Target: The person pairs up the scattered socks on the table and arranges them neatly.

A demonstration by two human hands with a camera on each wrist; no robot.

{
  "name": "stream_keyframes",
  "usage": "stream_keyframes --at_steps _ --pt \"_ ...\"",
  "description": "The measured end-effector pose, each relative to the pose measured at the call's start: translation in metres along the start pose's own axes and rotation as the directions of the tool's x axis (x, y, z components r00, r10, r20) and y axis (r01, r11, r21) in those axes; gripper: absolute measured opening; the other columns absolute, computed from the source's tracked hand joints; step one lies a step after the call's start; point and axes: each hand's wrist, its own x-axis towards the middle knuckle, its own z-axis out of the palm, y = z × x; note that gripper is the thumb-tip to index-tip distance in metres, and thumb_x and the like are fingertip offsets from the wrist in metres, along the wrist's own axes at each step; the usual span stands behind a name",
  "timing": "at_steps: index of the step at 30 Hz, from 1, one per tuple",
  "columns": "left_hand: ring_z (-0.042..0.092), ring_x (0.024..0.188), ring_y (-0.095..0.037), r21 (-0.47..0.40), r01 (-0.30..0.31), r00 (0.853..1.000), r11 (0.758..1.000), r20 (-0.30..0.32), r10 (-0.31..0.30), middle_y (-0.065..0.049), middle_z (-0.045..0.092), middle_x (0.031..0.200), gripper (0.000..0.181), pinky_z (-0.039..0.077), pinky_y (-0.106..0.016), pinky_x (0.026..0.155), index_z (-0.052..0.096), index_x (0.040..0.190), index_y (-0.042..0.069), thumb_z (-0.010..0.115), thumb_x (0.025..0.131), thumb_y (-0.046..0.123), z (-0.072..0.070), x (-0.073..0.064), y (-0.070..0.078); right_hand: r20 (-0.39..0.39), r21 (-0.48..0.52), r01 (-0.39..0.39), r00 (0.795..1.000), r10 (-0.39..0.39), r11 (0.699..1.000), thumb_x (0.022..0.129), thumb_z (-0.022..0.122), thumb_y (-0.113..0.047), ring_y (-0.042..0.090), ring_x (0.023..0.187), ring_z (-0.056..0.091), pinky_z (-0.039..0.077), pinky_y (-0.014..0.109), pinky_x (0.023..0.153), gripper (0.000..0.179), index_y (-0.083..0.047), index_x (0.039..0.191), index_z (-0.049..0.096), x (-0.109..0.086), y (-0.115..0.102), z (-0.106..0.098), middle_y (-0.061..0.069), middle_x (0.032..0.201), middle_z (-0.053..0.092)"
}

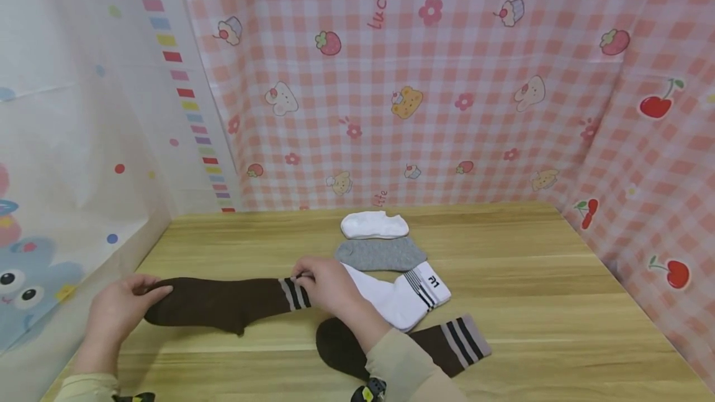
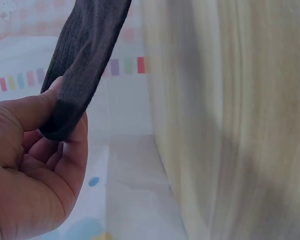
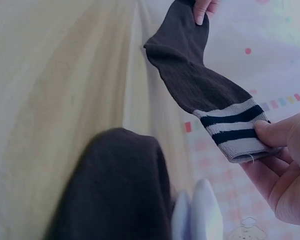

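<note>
A dark brown sock [image 1: 218, 303] with a grey and black striped cuff is stretched out sideways between both hands, raised off the table. My left hand [image 1: 115, 309] pinches its toe end between thumb and fingers; the left wrist view shows the toe [image 2: 70, 107] folded in that grip. At the other end, the right hand [image 1: 329, 287] pinches the striped cuff [image 3: 237, 127], thumb on one face and fingers behind. A second brown striped sock [image 1: 447, 346] lies on the table under the right forearm, partly hidden by it.
Behind the right hand a white sock [image 1: 385, 296] with black stripes lies on the wooden table [image 1: 547, 303]. Beyond it are a grey sock [image 1: 382, 254] and a white low-cut sock [image 1: 374, 225]. A pink checked cloth [image 1: 391, 79] hangs along the back.
</note>
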Motion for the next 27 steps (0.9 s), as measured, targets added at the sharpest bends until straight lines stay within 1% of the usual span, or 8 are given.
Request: stream_keyframes --at_steps 6,9,12,14,18,20,23,27 --pt "0.059 0.102 -0.049 -0.010 -0.017 1.000 1.000 -0.021 0.017 -0.025 0.069 0.106 0.044 0.045 -0.057 0.080 0.068 0.108 -0.002 0.067 0.094 0.040 -0.003 -0.002 0.018 0.036 0.016 -0.027 0.999 0.026 1.000 0.094 0.068 -0.015 0.008 0.090 0.065 0.051 0.022 0.077 0.004 -0.017 0.096 0.071 -0.002 0.000 -0.017 -0.003 0.098 0.071" --pt "0.061 0.099 -0.046 -0.012 -0.045 0.998 0.999 -0.037 0.044 -0.022 0.071 0.103 0.038 0.046 -0.055 0.078 0.070 0.105 0.001 0.069 0.093 0.037 -0.003 -0.003 0.027 0.063 0.025 -0.026 0.998 0.024 0.999 0.095 0.066 -0.015 0.009 0.092 0.066 0.051 0.023 0.078 0.005 -0.017 0.098 0.070 -0.004 0.000 -0.027 -0.003 0.099 0.071" --pt "0.063 0.095 -0.043 -0.018 -0.086 0.994 0.996 -0.065 0.084 -0.018 0.072 0.098 0.030 0.048 -0.051 0.075 0.072 0.101 0.003 0.071 0.092 0.032 -0.002 -0.004 0.035 0.080 0.025 -0.013 0.997 0.011 1.000 0.096 0.066 -0.015 0.010 0.090 0.065 0.051 0.024 0.077 0.005 -0.017 0.098 0.070 -0.006 0.002 -0.035 -0.003 0.098 0.070" --pt "0.065 0.092 -0.040 -0.020 -0.106 0.991 0.994 -0.078 0.104 -0.016 0.073 0.096 0.028 0.049 -0.050 0.073 0.072 0.100 0.004 0.072 0.092 0.031 -0.002 -0.004 0.039 0.079 0.019 0.012 0.997 -0.013 1.000 0.096 0.066 -0.013 0.011 0.090 0.066 0.052 0.024 0.076 0.005 -0.017 0.097 0.069 -0.007 0.002 -0.040 -0.003 0.097 0.070" --pt "0.065 0.091 -0.039 -0.027 -0.128 0.988 0.991 -0.085 0.125 -0.015 0.073 0.096 0.029 0.051 -0.050 0.072 0.073 0.101 0.004 0.073 0.091 0.031 -0.001 -0.004 0.045 0.066 -0.002 0.065 0.996 -0.065 0.998 0.095 0.067 -0.010 0.011 0.089 0.066 0.052 0.025 0.076 0.006 -0.016 0.095 0.069 -0.010 0.004 -0.048 -0.004 0.094 0.069" --pt "0.066 0.091 -0.038 -0.026 -0.142 0.985 0.990 -0.099 0.139 -0.014 0.073 0.095 0.027 0.051 -0.050 0.072 0.074 0.101 0.004 0.074 0.090 0.029 -0.001 -0.005 0.048 0.066 0.000 0.084 0.994 -0.083 0.997 0.094 0.067 -0.009 0.012 0.088 0.065 0.052 0.025 0.076 0.007 -0.016 0.094 0.069 -0.013 0.004 -0.051 -0.003 0.093 0.069" --pt "0.067 0.089 -0.035 -0.027 -0.166 0.979 0.986 -0.122 0.161 -0.011 0.074 0.094 0.024 0.051 -0.046 0.071 0.075 0.099 0.006 0.076 0.089 0.027 0.001 -0.007 0.053 0.076 0.015 0.087 0.993 -0.088 0.996 0.094 0.066 -0.008 0.013 0.089 0.065 0.052 0.026 0.077 0.008 -0.015 0.094 0.068 -0.016 0.004 -0.056 -0.002 0.093 0.069" --pt "0.068 0.086 -0.031 -0.043 -0.185 0.976 0.982 -0.127 0.179 -0.010 0.074 0.093 0.022 0.052 -0.039 0.068 0.075 0.098 0.007 0.076 0.088 0.027 0.003 -0.009 0.060 0.091 0.020 0.076 0.993 -0.077 0.997 0.095 0.066 -0.008 0.013 0.090 0.065 0.052 0.027 0.077 0.008 -0.015 0.096 0.069 -0.022 0.007 -0.064 -0.002 0.094 0.069"
